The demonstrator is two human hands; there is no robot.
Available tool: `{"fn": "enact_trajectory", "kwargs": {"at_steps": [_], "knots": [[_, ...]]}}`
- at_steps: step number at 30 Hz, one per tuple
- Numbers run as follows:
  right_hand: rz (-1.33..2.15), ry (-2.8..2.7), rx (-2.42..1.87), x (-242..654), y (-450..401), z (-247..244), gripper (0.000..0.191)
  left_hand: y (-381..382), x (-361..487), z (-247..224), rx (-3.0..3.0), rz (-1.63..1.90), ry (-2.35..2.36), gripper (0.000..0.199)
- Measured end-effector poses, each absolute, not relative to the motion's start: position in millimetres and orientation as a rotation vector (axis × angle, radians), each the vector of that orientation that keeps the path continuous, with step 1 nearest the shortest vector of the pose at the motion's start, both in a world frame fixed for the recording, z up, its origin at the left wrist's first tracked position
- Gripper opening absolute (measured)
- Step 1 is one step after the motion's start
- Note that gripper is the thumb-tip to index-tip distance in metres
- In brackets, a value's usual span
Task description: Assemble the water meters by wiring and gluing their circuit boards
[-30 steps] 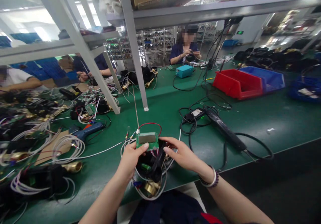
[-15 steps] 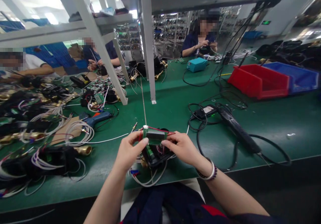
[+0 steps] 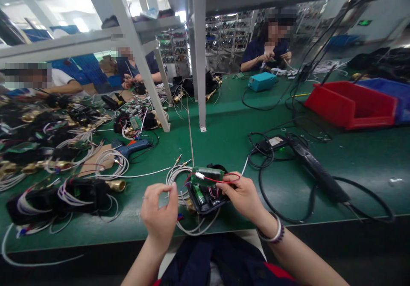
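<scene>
My right hand (image 3: 241, 194) pinches the right end of a green circuit board (image 3: 208, 176) that has a display strip, red wires and a white connector (image 3: 200, 175). Below and behind the board lies a black housing (image 3: 209, 207) with a green part and thin wires inside. My left hand (image 3: 161, 211) is off the board, to the left of the housing. Its thumb and index fingertip come together, the other fingers are curled, and nothing shows between them. Coiled pale cable (image 3: 176, 177) lies behind and beside the housing.
Black housings with cables (image 3: 77, 198) and a blue glue gun (image 3: 134, 147) are at left. A black corded tool (image 3: 317, 170), red bin (image 3: 349, 106) and teal box (image 3: 262, 82) are at right. Shelf posts (image 3: 201, 64) rise ahead; people work beyond.
My left hand has let go of the board and moved left. The board is now in my right hand alone, with its white connector hanging in front. The view has shifted slightly left.
</scene>
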State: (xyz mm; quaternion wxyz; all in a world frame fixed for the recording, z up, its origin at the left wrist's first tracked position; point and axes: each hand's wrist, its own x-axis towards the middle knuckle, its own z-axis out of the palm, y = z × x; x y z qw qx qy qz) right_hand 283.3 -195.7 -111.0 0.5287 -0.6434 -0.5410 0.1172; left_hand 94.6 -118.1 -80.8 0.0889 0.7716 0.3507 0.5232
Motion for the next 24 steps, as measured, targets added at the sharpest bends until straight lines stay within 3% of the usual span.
{"fn": "enact_trajectory", "kwargs": {"at_steps": [6, 10, 13, 16, 21, 24], "knots": [[0.332, -1.217, -1.459, 283, -195, -111, 0.031, -138, 119, -92, 2.793, 0.927, 0.731, 0.031], [0.468, -1.072, -1.504, 313, -191, -116, 0.035, -118, 130, -101, 2.47, 0.832, 0.676, 0.016], [0.571, -1.041, -1.602, 324, -194, -126, 0.032, -94, 129, -96, 2.028, 0.765, 0.852, 0.022], [0.753, -1.133, -1.614, 309, -206, -134, 0.03, -77, 123, -84, 1.742, 0.803, 0.981, 0.029], [1.4, -0.97, -1.264, 294, -221, -129, 0.049, -65, 114, -52, 1.497, 1.073, 1.019, 0.03], [1.149, -0.913, -1.496, 294, -210, -122, 0.036, -66, 116, -26, 1.274, 1.375, 0.985, 0.038]]}}
